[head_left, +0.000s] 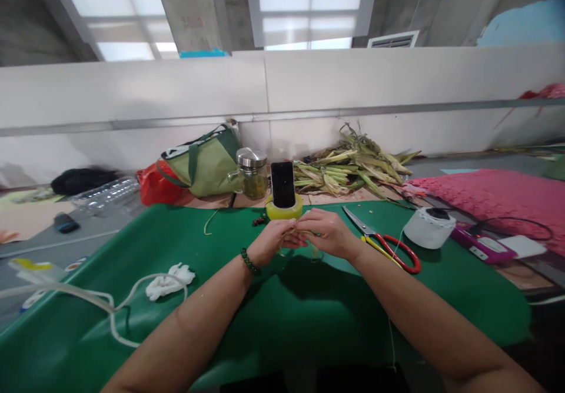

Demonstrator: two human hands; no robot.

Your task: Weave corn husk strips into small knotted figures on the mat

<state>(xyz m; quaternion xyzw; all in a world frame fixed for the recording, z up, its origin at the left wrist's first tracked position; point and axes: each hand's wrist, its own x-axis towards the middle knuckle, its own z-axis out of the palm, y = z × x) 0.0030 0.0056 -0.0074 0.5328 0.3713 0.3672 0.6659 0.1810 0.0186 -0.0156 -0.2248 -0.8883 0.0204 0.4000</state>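
Observation:
My left hand, with a green bead bracelet at the wrist, is closed with its fingertips pinched together. Against it, my right hand is closed too, fingers curled inward. Between them runs a thin, pale yellowish strand, perhaps a strip of husk; the fingers hide most of it. Just beyond the hands a phone stands upright on a roll of yellow tape. To the right lie red-handled scissors and a yellow-handled tool, with a spool of white thread past them.
A green mat covers the table. Dried corn husks, a lidded glass mug and a green bag stand along the back. White cables and crumpled tissue lie left; pink fabric and a magenta power strip lie right.

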